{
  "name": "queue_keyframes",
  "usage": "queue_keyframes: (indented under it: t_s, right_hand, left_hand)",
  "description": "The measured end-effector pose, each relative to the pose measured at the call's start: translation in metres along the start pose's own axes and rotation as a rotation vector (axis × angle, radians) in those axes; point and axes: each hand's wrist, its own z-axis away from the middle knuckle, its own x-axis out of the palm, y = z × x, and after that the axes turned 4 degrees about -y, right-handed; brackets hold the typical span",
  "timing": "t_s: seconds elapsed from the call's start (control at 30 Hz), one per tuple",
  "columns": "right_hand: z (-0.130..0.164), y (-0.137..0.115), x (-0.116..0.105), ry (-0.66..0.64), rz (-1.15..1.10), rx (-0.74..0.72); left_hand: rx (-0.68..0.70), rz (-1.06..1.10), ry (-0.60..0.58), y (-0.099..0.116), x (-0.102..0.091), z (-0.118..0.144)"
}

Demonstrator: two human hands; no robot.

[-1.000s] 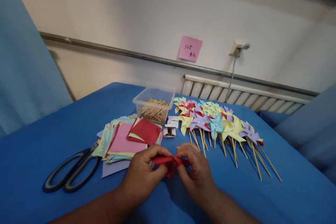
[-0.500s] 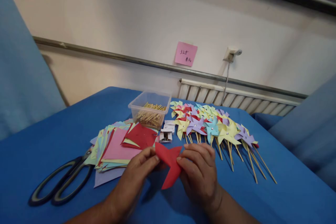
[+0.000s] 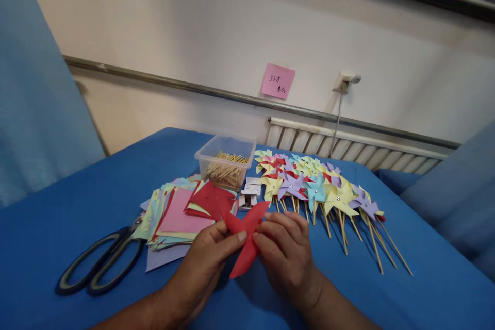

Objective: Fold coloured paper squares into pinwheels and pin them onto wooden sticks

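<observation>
Between my two hands is a red paper pinwheel [image 3: 247, 253], its blades folded in and no stick visible on it. My left hand [image 3: 207, 258] grips it from the left, the thumb pressed on its face near the middle. On the other side my right hand [image 3: 288, 258] pinches the right edge with thumb and curled fingers. Just behind lies a stack of coloured paper squares [image 3: 183, 211] with red cut pieces [image 3: 212, 198] on top. A small open box [image 3: 246, 202] of tiny dark items sits beyond the pinwheel.
Black-handled scissors [image 3: 100, 263] lie at the left, blades under the paper. A clear plastic tub [image 3: 226, 162] holds thin wooden sticks. Several finished pinwheels on sticks [image 3: 317, 188] lie at the right on the blue tablecloth [image 3: 348, 289]. Behind stand a radiator [image 3: 356, 147] and a wall.
My left thumb has moved from the pinwheel's left edge onto its face near the middle. The red pinwheel has turned and tilted slightly between my hands. The whole view has shifted a little.
</observation>
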Motion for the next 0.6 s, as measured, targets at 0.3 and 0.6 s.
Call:
queue_keyframes:
  t_s: [0.3, 0.6]
  right_hand:
    - [-0.005, -0.002, -0.001, -0.183, -0.073, -0.027]
    - [-0.002, 0.002, -0.01, -0.115, -0.186, 0.082]
  left_hand:
    - [0.016, 0.037, 0.13, -0.005, -0.011, -0.012]
    - [-0.01, -0.058, 0.178, -0.015, -0.016, -0.016]
